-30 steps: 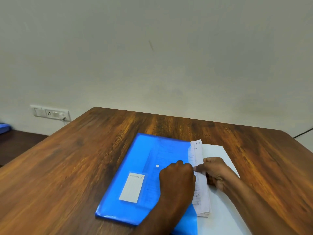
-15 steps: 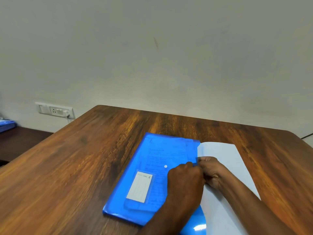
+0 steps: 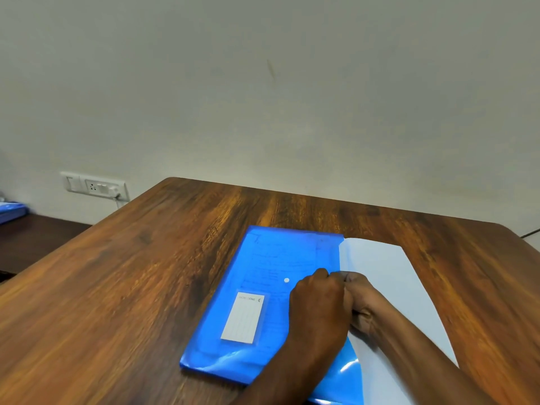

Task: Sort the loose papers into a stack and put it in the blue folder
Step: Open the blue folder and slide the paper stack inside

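Note:
The blue folder lies flat on the wooden table, with a white label card and a white snap button on its front. The stack of papers sits inside and shows faintly through the blue plastic. My left hand rests on the folder, fingers curled at its right opening edge. My right hand meets it there, fingertips pinched at the same edge; exactly what they pinch is hidden. A pale white flap or sheet lies open to the right of the folder.
The table's far edge runs along a plain wall. A wall socket with a plugged cable is at the left. A lower dark surface at far left carries another blue item.
The papers that stuck out of the folder's right side have slid fully inside. Both hands have stayed together at the opening edge.

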Tool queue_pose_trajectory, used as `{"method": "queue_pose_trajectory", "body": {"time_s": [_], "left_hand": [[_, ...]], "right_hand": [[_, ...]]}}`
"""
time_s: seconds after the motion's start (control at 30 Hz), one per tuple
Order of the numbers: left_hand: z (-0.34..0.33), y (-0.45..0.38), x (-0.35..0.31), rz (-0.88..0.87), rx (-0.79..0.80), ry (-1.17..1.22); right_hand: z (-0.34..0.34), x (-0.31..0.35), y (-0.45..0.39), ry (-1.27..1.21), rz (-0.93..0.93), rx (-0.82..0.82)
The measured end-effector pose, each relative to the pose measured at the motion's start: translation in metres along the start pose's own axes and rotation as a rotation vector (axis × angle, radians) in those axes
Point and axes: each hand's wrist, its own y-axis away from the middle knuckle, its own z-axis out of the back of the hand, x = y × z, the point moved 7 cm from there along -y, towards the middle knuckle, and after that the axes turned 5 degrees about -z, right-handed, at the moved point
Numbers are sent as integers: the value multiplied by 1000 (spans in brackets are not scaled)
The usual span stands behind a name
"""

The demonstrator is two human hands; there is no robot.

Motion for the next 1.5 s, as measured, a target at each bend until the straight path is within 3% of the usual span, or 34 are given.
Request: {"method": "queue_pose_trajectory", "body": {"time_s": [0.2, 0.67, 0.83, 0.9, 1.07, 1.2, 1.3, 1.5], "left_hand": [[-5, 1, 2, 16, 40, 23], [-27, 7, 13, 39, 154, 94], [-31, 7, 29, 18, 218, 97], [-29, 7, 35, -25, 245, 76], [-27, 5, 64, -94, 529, -38], [-32, 16, 103, -73, 761, -4], [-28, 21, 123, -45, 782, 32], [-12, 27, 134, 69, 730, -95]], "right_hand": [[5, 7, 4, 101, -59, 88], [22, 15, 0, 364, 108, -176], [30, 28, 18, 501, 222, -186], [44, 36, 26, 559, 290, -244], [96, 49, 47, 853, 524, -526], [136, 20, 51, 925, 265, -567], [140, 7, 55, 1054, 111, -479], [129, 16, 70, 983, 157, -475]]}}
